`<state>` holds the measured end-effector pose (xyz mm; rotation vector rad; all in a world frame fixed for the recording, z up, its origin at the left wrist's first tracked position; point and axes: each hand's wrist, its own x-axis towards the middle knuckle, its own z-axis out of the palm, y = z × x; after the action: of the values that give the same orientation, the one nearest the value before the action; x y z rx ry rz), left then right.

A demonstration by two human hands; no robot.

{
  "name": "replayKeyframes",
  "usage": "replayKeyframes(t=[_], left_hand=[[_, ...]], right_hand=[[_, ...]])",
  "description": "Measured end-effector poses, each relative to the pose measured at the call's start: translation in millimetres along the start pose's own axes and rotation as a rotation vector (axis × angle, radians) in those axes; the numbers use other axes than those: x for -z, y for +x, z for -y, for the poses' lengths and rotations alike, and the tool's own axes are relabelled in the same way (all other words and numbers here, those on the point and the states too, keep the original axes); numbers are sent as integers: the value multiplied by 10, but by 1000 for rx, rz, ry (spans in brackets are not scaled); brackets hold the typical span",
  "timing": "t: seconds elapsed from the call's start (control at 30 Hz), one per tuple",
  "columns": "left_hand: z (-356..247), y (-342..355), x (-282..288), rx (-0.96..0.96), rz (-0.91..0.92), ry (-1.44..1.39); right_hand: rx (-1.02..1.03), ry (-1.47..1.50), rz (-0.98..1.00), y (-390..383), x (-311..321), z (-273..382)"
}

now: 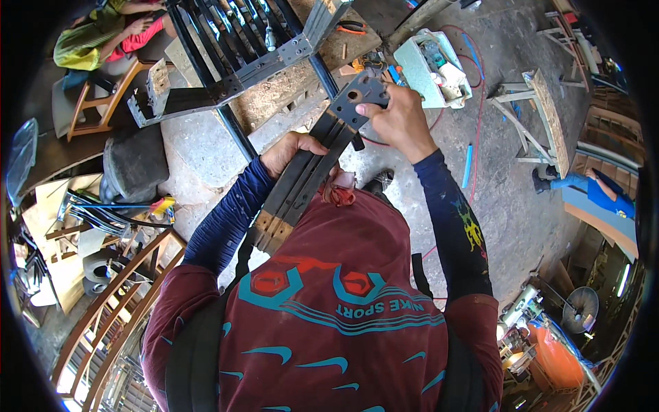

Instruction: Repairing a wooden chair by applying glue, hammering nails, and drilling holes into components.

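Observation:
A long dark block [309, 169] with lengthwise grooves slants across my front. Its near end [273, 232] shows bare wood, and a black end piece with round holes [357, 101] sits at its far end. My left hand [292, 152] is closed around the block's middle, thumb on top, other fingers mostly hidden underneath. My right hand [403, 118] grips the holed end piece, thumb on its face and fingers at its far edge. Just beyond the hands stands a dark slatted frame [241, 81] with holes in its rail.
Pliers with orange handles [351, 27] lie on a wooden board at the back. A white bin of odds and ends [427, 67] stands right of my hands, near a red hose [478, 130]. A wooden trestle [546, 117] is farther right. People sit or stand at both sides.

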<state>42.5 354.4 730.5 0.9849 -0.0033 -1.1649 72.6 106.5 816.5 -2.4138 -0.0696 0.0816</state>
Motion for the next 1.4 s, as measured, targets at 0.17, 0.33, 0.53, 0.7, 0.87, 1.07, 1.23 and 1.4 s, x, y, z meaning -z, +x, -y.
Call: replayKeyframes(t=[0.17, 0.33, 0.53, 0.7, 0.87, 1.07, 1.23, 1.4], left_hand=[[88, 25, 42, 92, 44, -287], [55, 11, 42, 76, 67, -263], [-47, -47, 60, 44, -101, -96], [-18, -179, 139, -128, -436, 500], [91, -145, 96, -79, -458, 519], [111, 95, -80, -63, -424, 751], [20, 280, -398, -173, -548, 1040], [-182, 434, -846, 35, -644, 813]], right_hand=[[-74, 41, 223, 174, 11, -82], [-88, 145, 260, 215, 37, -82], [-17, 524, 123, 159, -103, -153], [-42, 92, -164, -73, -219, -383], [143, 143, 29, -222, -315, -578], [16, 208, 265, -129, -233, -824], [158, 45, 438, 60, -73, -1142], [252, 316, 476, 247, 79, -1423]])
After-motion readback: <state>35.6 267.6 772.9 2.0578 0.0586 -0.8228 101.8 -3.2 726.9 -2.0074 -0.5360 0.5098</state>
